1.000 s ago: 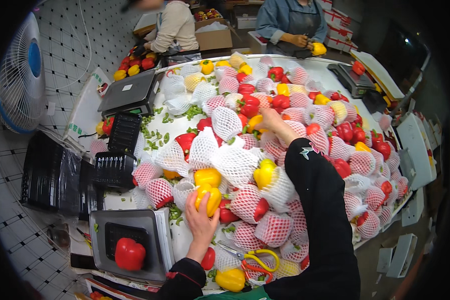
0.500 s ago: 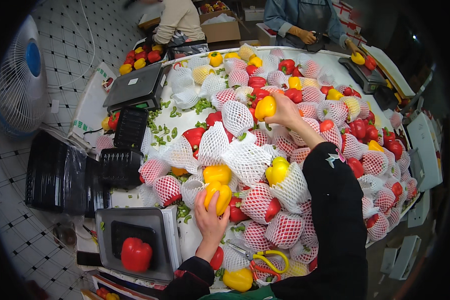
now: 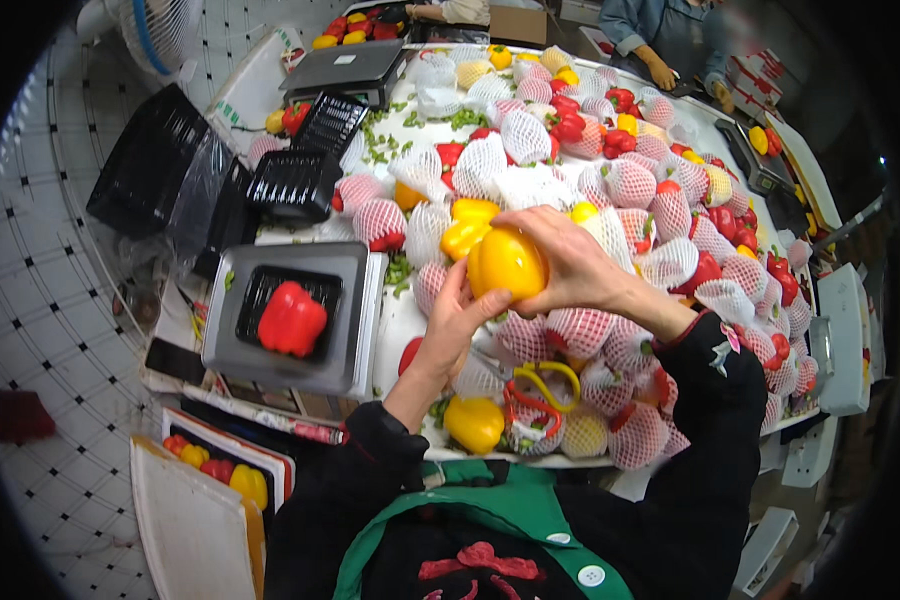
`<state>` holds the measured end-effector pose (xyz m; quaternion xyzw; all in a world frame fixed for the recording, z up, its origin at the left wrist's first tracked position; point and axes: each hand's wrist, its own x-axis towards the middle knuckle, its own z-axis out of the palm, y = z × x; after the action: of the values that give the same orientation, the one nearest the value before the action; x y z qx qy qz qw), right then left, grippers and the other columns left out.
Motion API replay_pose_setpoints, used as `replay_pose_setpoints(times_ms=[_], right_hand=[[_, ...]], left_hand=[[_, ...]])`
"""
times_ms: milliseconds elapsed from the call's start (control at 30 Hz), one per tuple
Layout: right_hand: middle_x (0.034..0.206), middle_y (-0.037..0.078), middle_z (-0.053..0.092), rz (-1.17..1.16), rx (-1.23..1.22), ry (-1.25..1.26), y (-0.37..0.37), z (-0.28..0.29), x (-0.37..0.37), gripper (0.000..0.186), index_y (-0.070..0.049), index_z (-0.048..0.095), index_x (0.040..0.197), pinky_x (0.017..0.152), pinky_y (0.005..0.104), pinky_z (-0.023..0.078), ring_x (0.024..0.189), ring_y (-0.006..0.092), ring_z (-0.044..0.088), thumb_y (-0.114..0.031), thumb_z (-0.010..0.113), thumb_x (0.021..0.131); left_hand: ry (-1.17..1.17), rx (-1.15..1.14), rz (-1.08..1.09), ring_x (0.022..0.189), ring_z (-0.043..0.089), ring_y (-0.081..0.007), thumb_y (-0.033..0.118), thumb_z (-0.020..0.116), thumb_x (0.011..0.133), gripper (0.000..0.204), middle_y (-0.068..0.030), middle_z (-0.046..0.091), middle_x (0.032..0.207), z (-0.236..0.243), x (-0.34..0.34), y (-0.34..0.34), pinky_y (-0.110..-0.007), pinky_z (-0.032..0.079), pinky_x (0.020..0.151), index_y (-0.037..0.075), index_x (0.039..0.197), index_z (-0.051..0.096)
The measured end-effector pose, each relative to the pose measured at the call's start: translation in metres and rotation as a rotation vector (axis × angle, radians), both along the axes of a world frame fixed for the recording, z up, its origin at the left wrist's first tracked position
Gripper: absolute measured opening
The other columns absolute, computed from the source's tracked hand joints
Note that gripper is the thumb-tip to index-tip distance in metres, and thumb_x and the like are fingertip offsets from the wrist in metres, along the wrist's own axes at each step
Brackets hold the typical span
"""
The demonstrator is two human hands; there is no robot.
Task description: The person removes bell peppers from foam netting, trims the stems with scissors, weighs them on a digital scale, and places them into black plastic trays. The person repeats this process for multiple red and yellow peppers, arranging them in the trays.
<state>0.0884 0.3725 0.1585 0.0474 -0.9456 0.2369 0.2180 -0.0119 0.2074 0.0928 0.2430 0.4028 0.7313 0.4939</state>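
My left hand (image 3: 455,325) and my right hand (image 3: 560,260) meet around a large yellow pepper (image 3: 507,268), my left thumb under it, my right fingers over its top. More yellow pepper (image 3: 462,225) shows just behind it; whether my left fingers touch that is hidden. Left of my hands, a red pepper (image 3: 290,318) sits in a black tray on a grey scale (image 3: 345,335). Yellow-handled and red-handled scissors (image 3: 560,380) lie below my hands, beside a yellow pepper (image 3: 473,425). Peppers in foam nets (image 3: 630,183) crowd around.
Black trays (image 3: 292,185), a second scale (image 3: 340,70) and a fan (image 3: 155,30) are at upper left. Two co-workers (image 3: 640,40) stand across the table (image 3: 415,130). A third scale (image 3: 745,155) is at far right. A foam box (image 3: 195,510) of peppers stands lower left.
My right hand has brought a yellow pepper from the middle of the pile back toward me, to meet my left hand, which has risen slightly. The view has tilted down toward my body.
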Motion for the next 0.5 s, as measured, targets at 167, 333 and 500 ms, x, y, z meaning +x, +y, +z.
replay_pose_setpoints(times_ms=[167,333,500], right_hand=[[0.126,0.017,0.054,0.083,-0.237,-0.167,0.005,0.008,0.008,0.085,-0.012,0.042,0.139,0.099,0.0420,0.042,0.116,0.0309,0.054,-0.036,0.081,0.067],[0.123,0.018,0.053,-0.675,0.618,-0.244,0.061,-0.044,0.058,0.063,-0.018,0.052,0.130,0.090,0.0420,0.047,0.102,0.0370,0.057,-0.015,0.075,0.071],[0.090,0.017,0.057,-0.612,0.151,0.060,0.072,-0.073,0.083,0.031,-0.008,0.062,0.107,0.071,0.0431,0.049,0.082,0.0364,0.061,0.003,0.058,0.078]], left_hand=[[-0.191,0.011,0.071,0.118,0.050,-0.0221,0.027,0.069,0.081,0.067,-0.0089,0.050,0.127,-0.017,0.017,-0.035,-0.043,0.043,0.100,0.007,0.135,0.036],[-0.262,0.048,0.018,0.118,0.050,-0.0226,0.031,0.070,0.077,0.072,-0.0087,0.050,0.127,-0.024,0.017,-0.066,-0.042,0.040,0.102,0.007,0.136,0.036],[-0.101,0.099,0.086,0.116,0.050,-0.0185,0.013,0.078,0.073,0.077,-0.0093,0.050,0.124,-0.023,0.022,-0.070,-0.034,0.040,0.101,0.004,0.136,0.034]])
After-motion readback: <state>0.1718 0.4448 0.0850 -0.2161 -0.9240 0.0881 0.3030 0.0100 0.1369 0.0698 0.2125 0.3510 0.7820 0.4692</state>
